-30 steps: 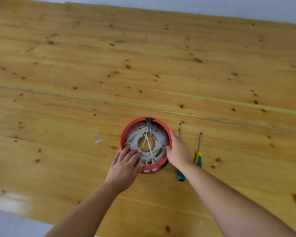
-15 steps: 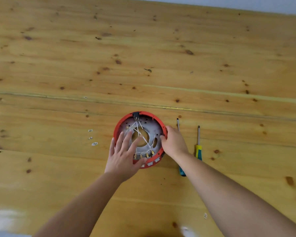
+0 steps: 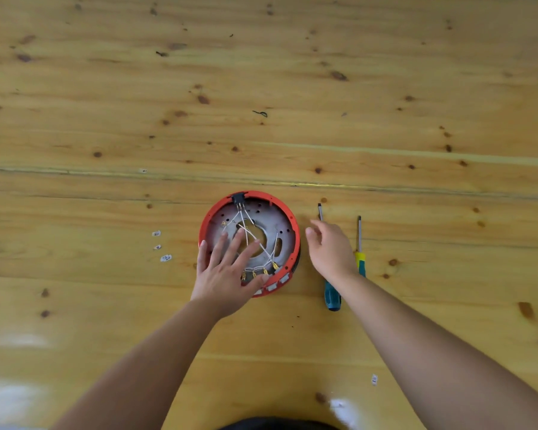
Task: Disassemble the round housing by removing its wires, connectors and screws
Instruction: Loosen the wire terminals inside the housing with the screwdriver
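Nearest the camera, the person's two bare forearms reach forward over the knotty, varnished pine table (image 3: 106,305). The left hand (image 3: 227,268) lies flat, fingers straight and spread, on the near-left part of the round red plastic housing with its grey metal inner plate (image 3: 289,221), pressing it down rather than gripping anything. The right hand (image 3: 330,249) hovers just beside the housing's right rim, fingers relaxed and holding nothing, above the shaft of the teal-handled screwdriver (image 3: 332,297); a second, slimmer screwdriver with a yellow-and-teal handle (image 3: 360,262) lies just to its right. The housing sits on the table in front of the person, between the tools and three small white scraps (image 3: 166,258) off to its left. Inside it, thin white wires (image 3: 243,226) run from a black connector block (image 3: 238,198) at the far rim across the central hole to a row of yellow-sleeved terminals (image 3: 265,270) at the near rim. The step in hand looks like fetching a tool (probably the teal one, being closest). To do it well, the left palm should keep the housing pinned without crushing the wires, and the terminals should be pulled by their sleeves, not by the wire.
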`<state>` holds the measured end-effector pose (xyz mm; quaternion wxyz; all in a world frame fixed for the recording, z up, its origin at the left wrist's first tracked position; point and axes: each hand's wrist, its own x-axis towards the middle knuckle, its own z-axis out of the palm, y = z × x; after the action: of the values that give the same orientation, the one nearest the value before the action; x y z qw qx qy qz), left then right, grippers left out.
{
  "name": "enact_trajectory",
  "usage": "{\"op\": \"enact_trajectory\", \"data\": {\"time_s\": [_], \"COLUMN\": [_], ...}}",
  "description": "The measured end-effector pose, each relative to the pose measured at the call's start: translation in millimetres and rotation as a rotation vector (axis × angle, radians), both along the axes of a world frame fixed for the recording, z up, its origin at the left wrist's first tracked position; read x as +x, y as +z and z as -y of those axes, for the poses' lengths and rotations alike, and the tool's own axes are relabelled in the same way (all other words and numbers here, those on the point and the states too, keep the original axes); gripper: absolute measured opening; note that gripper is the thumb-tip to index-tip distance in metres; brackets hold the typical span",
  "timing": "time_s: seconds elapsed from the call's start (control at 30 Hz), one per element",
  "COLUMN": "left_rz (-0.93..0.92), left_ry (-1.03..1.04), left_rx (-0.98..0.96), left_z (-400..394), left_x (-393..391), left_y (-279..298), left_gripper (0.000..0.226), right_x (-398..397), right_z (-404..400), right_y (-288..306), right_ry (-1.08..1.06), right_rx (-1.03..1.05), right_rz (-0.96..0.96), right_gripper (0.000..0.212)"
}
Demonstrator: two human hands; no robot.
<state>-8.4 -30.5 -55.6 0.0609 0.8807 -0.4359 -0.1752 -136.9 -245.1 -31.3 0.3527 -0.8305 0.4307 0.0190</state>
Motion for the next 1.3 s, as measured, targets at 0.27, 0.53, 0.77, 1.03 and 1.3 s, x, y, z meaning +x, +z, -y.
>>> {"op": "enact_trajectory", "data": {"time_s": [0.27,0.53,0.77,1.03,1.3], "left_rz": [-0.062,-0.471,-1.214,-1.313,-1.287], "left_ry": [0.089,0.356,0.807,1.101,1.143], "left_rx": [-0.108,-0.400,-0.589,-0.736,-0.782], "left_z": [-0.4,23.7,55.3,53.6,37.4], "left_x": [-5.6,-12.1,0.5,19.0,21.3], "left_y": [3.8,33.3,75.9,85.6,66.1], "left_gripper": [0.079,0.045,0.030,0.023,0.018], "right_x": [-29.1,-28.4,-31.6,-43.2,-38.7], "right_z": [-7.0,0.0,1.1,-3.4,15.6], "right_y": [-18.1,-13.1,21.0,22.6,29.9], "right_ry": [0.068,-0.105,0.142,0.405,0.512], "right_rx": [-0.077,0.034,0.171,0.295,0.270], "right_rz": [-0.398,-0.024,0.265,0.196,0.030], "right_gripper": [0.052,0.048,0.029,0.033,0.035]}}
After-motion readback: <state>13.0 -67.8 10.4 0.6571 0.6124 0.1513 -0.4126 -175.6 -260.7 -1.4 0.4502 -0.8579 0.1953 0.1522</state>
